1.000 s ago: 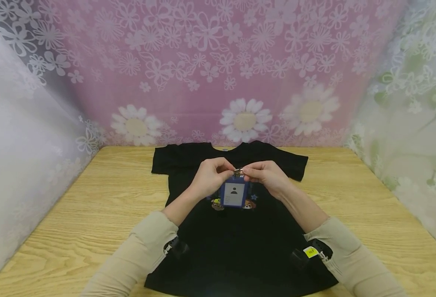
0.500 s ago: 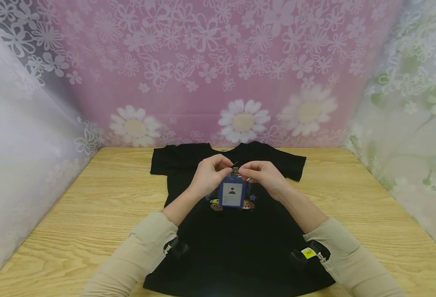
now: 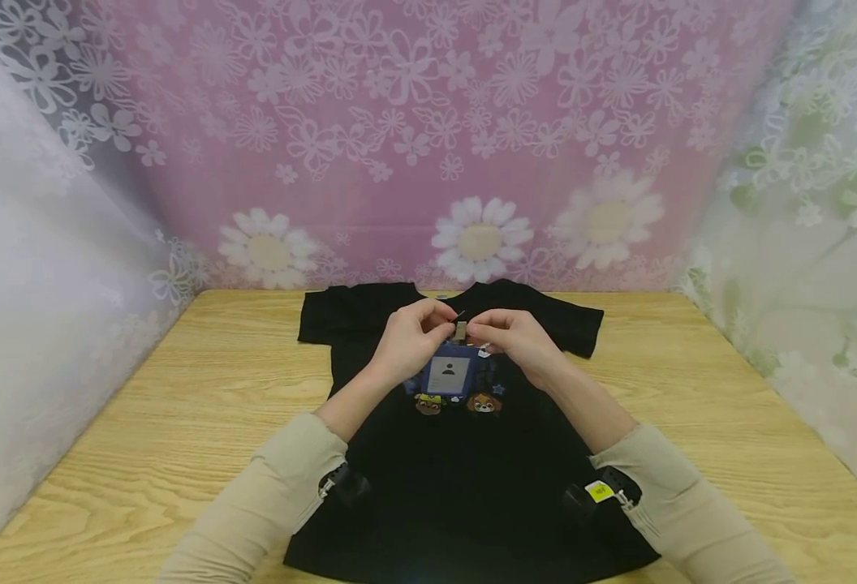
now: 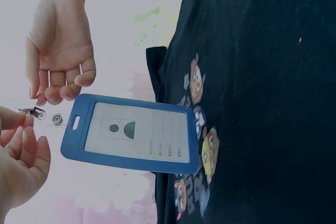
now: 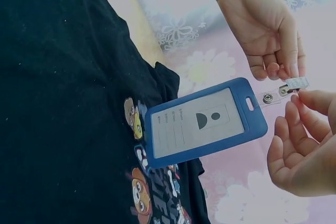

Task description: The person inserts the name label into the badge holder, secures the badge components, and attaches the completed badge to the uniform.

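A blue badge holder (image 3: 448, 375) with a white card in it hangs over the chest of a black T-shirt (image 3: 487, 487). A clear strap with a metal snap (image 5: 268, 98) joins its slot to a small metal clip (image 3: 461, 331). My left hand (image 3: 412, 341) pinches the clip from the left between thumb and index finger. From the other side, my right hand (image 3: 519, 341) pinches it too, its remaining fingers curled. In the right wrist view the badge holder (image 5: 202, 121) tilts, its far end overlapping the cartoon print (image 5: 139, 192).
The shirt lies spread on a wood-grain table (image 3: 691, 389), neckline at the far side. A pink flowered curtain (image 3: 370, 186) stands behind the table, with pale curtains (image 3: 823, 211) along both sides. Each wrist wears a black strap.
The clip has turned between my fingers. The badge holder has swung upward and slightly left, uncovering more of the cartoon faces. Both hands have risen a little.
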`<state>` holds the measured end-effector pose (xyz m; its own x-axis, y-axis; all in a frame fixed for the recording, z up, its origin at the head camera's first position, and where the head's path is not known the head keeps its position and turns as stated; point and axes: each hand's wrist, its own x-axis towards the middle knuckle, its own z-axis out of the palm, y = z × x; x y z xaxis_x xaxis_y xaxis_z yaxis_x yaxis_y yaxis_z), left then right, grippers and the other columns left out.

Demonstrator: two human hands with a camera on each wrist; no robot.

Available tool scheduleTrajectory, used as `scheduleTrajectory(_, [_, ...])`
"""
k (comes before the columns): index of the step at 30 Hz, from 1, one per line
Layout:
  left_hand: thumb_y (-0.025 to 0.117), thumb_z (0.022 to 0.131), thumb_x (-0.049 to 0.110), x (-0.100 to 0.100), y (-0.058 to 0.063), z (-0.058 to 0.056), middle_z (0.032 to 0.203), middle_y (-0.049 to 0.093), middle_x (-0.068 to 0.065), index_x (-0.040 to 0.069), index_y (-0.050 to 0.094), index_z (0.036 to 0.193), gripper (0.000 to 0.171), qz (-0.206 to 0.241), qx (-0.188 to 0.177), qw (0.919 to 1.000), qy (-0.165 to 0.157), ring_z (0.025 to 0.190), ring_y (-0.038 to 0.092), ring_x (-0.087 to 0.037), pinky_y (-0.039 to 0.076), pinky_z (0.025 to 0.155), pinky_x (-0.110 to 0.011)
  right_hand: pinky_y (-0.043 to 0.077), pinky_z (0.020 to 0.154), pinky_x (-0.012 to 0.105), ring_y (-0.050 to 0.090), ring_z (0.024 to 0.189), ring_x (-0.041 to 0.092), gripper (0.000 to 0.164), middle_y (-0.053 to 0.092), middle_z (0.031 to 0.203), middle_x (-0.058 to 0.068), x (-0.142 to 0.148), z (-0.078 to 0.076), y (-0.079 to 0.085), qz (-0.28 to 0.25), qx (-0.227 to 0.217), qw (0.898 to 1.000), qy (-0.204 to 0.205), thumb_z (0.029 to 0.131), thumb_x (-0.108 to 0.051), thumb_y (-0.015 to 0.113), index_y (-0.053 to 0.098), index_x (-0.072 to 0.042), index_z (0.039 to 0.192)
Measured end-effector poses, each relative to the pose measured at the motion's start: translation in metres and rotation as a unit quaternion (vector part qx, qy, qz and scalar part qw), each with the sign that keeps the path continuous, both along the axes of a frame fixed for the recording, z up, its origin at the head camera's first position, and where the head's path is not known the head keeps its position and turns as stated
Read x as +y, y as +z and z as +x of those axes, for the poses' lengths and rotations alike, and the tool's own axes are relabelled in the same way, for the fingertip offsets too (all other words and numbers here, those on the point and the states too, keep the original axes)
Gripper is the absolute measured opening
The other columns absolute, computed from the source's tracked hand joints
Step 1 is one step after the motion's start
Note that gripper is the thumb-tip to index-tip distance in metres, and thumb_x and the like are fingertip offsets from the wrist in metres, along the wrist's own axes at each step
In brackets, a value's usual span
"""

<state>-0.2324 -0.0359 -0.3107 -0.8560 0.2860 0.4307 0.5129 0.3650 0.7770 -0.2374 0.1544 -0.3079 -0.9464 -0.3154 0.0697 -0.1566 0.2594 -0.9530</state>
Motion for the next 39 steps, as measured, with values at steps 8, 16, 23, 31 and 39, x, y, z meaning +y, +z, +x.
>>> scheduleTrajectory(8, [0.06, 0.089, 0.007, -0.013, 0.008, 0.002, 0.079, 0.063, -0.004, 0.004, 0.066, 0.099, 0.012, -0.007, 0.012, 0.9996, 0.025, 0.07, 0.056, -0.016, 0.045, 0.063, -0.028, 0.046, 0.076, 0.03, 0.056, 0.083, 0.016, 0.027, 0.063, 0.088, 0.005, -0.014, -0.003, 0.006, 0.006, 0.015, 1.0, 0.011, 0.092, -0.015, 0.057, 0.062, 0.008, 0.105])
scheduleTrajectory(16, [0.059, 0.09, 0.007, -0.034, 0.014, 0.011, 0.079, 0.065, -0.006, 0.004, 0.068, 0.098, 0.012, -0.01, 0.024, 0.9983, 0.052, 0.067, 0.053, -0.017, 0.042, 0.061, -0.029, 0.046, 0.08, 0.035, 0.057, 0.093, 0.023, 0.032, 0.064, 0.098, 0.014, -0.035, 0.0, 0.012, 0.008, 0.019, 0.999, 0.039, 0.093, -0.018, 0.057, 0.062, 0.008, 0.109])
scheduleTrajectory(23, [0.059, 0.089, 0.006, -0.054, 0.016, 0.022, 0.078, 0.065, -0.005, 0.002, 0.069, 0.095, 0.013, -0.004, 0.027, 0.997, 0.072, 0.065, 0.052, -0.02, 0.041, 0.058, -0.03, 0.047, 0.081, 0.038, 0.058, 0.084, 0.019, 0.027, 0.064, 0.092, 0.012, -0.056, 0.008, 0.015, -0.022, 0.007, 0.996, 0.081, 0.092, -0.013, 0.057, 0.064, 0.008, 0.106])
scheduleTrajectory(31, [0.058, 0.087, 0.004, -0.073, 0.02, 0.038, 0.075, 0.066, -0.005, 0.003, 0.07, 0.091, 0.013, -0.027, 0.034, 0.9933, 0.107, 0.059, 0.05, -0.017, 0.039, 0.054, -0.028, 0.048, 0.079, 0.035, 0.059, 0.084, 0.016, 0.025, 0.064, 0.087, 0.004, -0.078, 0.013, 0.013, -0.05, -0.043, 0.992, 0.104, 0.092, -0.012, 0.057, 0.063, 0.008, 0.106])
scheduleTrajectory(39, [0.058, 0.088, 0.01, -0.082, 0.016, 0.026, 0.088, 0.067, -0.006, 0.006, 0.07, 0.094, 0.014, -0.071, -0.047, 0.9873, 0.134, 0.078, 0.058, -0.021, 0.045, 0.065, -0.033, 0.044, 0.086, 0.044, 0.057, 0.083, 0.016, 0.026, 0.062, 0.086, 0.003, -0.094, 0.002, 0.001, -0.056, -0.097, 0.99, 0.084, 0.093, -0.012, 0.055, 0.062, 0.007, 0.109])
